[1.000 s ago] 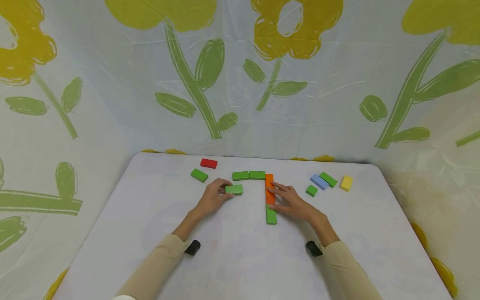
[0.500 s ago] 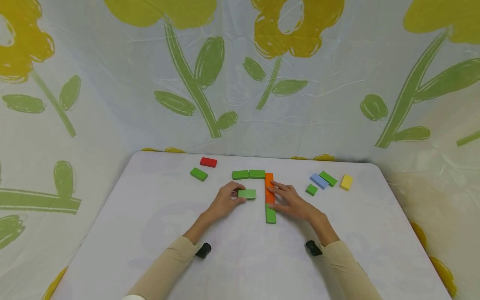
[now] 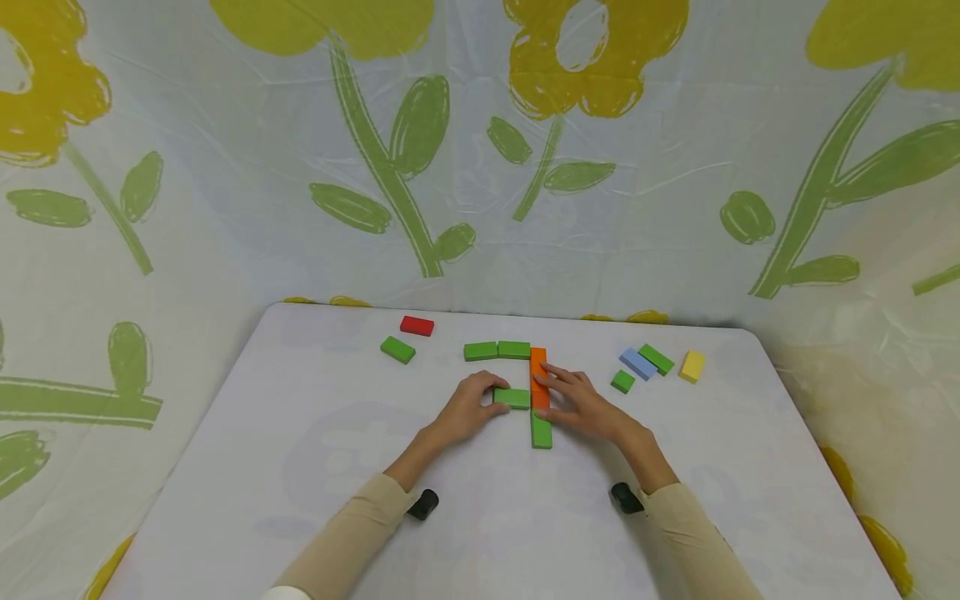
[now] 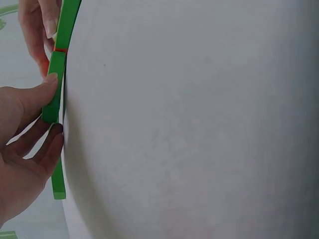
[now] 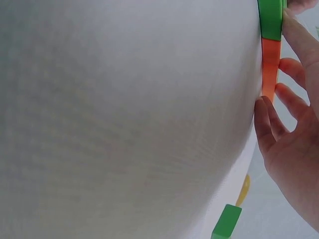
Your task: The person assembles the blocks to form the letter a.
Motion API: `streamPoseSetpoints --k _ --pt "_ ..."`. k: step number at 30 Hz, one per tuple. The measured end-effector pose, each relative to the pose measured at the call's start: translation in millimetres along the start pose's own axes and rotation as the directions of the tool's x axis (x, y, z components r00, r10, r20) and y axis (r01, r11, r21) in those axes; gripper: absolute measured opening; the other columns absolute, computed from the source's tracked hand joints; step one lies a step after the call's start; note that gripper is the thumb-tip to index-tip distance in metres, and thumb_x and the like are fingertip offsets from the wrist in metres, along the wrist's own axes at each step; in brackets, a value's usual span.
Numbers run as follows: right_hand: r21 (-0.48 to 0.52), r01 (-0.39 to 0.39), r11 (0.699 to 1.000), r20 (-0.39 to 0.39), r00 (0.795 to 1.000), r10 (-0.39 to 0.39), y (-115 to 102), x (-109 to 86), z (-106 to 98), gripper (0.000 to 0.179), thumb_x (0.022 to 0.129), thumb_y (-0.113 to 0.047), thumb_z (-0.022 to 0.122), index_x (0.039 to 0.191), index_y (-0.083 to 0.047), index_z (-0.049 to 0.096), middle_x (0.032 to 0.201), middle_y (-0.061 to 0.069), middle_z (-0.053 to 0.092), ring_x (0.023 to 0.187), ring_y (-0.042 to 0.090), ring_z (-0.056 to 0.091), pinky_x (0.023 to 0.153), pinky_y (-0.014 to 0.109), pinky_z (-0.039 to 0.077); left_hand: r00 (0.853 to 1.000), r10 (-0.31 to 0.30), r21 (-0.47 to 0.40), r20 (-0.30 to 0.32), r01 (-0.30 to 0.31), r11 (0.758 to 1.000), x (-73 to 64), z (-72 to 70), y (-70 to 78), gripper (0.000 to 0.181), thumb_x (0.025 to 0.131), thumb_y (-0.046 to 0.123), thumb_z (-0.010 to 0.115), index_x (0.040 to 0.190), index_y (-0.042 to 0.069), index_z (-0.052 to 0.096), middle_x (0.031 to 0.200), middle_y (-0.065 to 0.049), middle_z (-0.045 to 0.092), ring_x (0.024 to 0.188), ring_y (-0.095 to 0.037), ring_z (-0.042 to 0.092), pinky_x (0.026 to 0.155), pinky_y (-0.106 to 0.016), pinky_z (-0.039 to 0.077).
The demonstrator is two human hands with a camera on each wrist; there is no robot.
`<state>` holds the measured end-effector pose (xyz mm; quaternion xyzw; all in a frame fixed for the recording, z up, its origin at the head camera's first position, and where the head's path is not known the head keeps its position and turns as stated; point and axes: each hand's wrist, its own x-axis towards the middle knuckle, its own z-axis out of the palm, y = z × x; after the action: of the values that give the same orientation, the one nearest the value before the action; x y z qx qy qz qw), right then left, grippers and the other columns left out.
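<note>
My left hand (image 3: 467, 408) pinches a green block (image 3: 513, 399) between thumb and fingers. Its far end meets the side of an upright column of blocks on the table. That column has an orange block (image 3: 538, 364) on top, a second orange block (image 3: 541, 401) under it and a green block (image 3: 542, 432) at the near end. From the other side my right hand (image 3: 588, 408) rests its extended fingertips against the column, as the right wrist view shows on the orange block (image 5: 270, 62). Two green blocks, left (image 3: 481, 352) and right (image 3: 514, 350), run leftward from the column's top.
Loose at the back left lie a red block (image 3: 417, 326) and a green block (image 3: 397, 350). Off to the right are a blue block (image 3: 638, 363), a green block (image 3: 656, 358), a small green block (image 3: 622, 382) and a yellow block (image 3: 692, 367). Flowered cloth hangs behind the white table (image 3: 480, 533).
My left hand has carried the green block rightward and slightly nearer, up to the column's side. The right hand has stayed in place against the column.
</note>
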<state>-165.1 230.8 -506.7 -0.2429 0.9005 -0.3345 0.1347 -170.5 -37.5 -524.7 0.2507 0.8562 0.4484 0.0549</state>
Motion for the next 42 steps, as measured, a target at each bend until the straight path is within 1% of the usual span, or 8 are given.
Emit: streamPoseSetpoints --k 3,10,14,20,24,27,36,42 --pt "0.002 -0.008 1.000 0.003 1.000 0.008 -1.0 -0.2 -0.5 0.069 0.097 -0.039 0.072 0.155 -0.011 0.048 0.168 0.011 0.027 0.142 0.038 0.029 0.112 0.065 0.033 1.000 -0.009 0.013 0.008 0.009 1.000 0.5 1.0 1.7 0.031 0.092 0.008 0.078 0.121 0.002 0.069 0.117 -0.009 0.067 0.109 -0.023 0.059 0.102 -0.041 0.048" --pt "-0.001 0.004 1.000 0.000 1.000 -0.004 -2.6 -0.4 -1.2 0.069 0.097 -0.038 0.072 0.154 -0.010 0.048 0.167 0.013 0.027 0.142 0.039 0.031 0.112 0.065 0.034 1.000 -0.001 0.043 0.012 0.001 0.999 0.2 0.3 4.1 0.030 0.092 0.009 0.078 0.120 0.002 0.069 0.116 -0.009 0.068 0.109 -0.024 0.059 0.101 -0.041 0.048" --pt "-0.004 0.007 1.000 -0.001 1.000 -0.007 -2.1 -0.3 -1.2 0.069 0.097 -0.038 0.072 0.154 -0.010 0.048 0.167 0.012 0.027 0.142 0.039 0.031 0.112 0.065 0.034 1.000 -0.014 0.047 0.023 0.013 0.999 0.6 -0.3 4.0 0.030 0.093 0.010 0.077 0.121 0.003 0.069 0.117 -0.008 0.068 0.110 -0.024 0.058 0.102 -0.040 0.048" --pt "0.000 -0.001 1.000 -0.001 1.000 0.001 -1.5 -0.2 -0.8 0.069 0.097 -0.038 0.072 0.154 -0.010 0.048 0.168 0.012 0.027 0.141 0.039 0.031 0.112 0.065 0.034 0.999 0.000 0.067 0.037 -0.002 0.998 2.1 1.2 1.5 0.031 0.093 0.011 0.077 0.121 0.002 0.069 0.117 -0.009 0.067 0.111 -0.024 0.057 0.102 -0.040 0.048" --pt "0.003 -0.003 1.000 -0.003 1.000 0.003 -1.8 0.0 -0.6 0.069 0.096 -0.038 0.073 0.154 -0.009 0.048 0.167 0.012 0.028 0.141 0.038 0.032 0.111 0.065 0.035 0.999 -0.006 0.092 0.034 0.003 0.996 4.1 4.0 -0.2 0.031 0.093 0.014 0.078 0.122 0.003 0.069 0.116 -0.008 0.067 0.110 -0.023 0.057 0.102 -0.039 0.048" --pt "0.003 -0.001 1.000 -0.004 1.000 0.001 -1.8 0.4 -0.4 0.069 0.096 -0.038 0.073 0.154 -0.009 0.049 0.167 0.012 0.028 0.141 0.039 0.032 0.112 0.065 0.035 0.999 -0.021 0.096 0.028 0.018 0.995 5.1 5.2 -0.1 0.031 0.093 0.015 0.078 0.121 0.004 0.070 0.115 -0.007 0.066 0.108 -0.022 0.056 0.101 -0.038 0.048" --pt "-0.009 0.006 1.000 -0.012 1.000 -0.006 -1.4 1.3 0.7 0.068 0.096 -0.036 0.074 0.153 -0.009 0.049 0.167 0.013 0.029 0.140 0.039 0.032 0.111 0.065 0.035 1.000 -0.018 0.111 0.021 0.015 0.994 3.9 4.6 3.0 0.031 0.093 0.015 0.078 0.121 0.004 0.069 0.113 -0.007 0.065 0.106 -0.022 0.054 0.098 -0.037 0.048" --pt "-0.016 0.005 1.000 -0.016 1.000 -0.005 0.1 1.2 2.1 0.069 0.096 -0.038 0.073 0.153 -0.009 0.049 0.167 0.013 0.029 0.141 0.040 0.032 0.110 0.065 0.035 1.000 -0.014 0.098 0.023 0.012 0.995 2.3 3.1 5.8 0.030 0.094 0.013 0.077 0.121 0.003 0.068 0.116 -0.009 0.065 0.110 -0.025 0.055 0.100 -0.041 0.047"
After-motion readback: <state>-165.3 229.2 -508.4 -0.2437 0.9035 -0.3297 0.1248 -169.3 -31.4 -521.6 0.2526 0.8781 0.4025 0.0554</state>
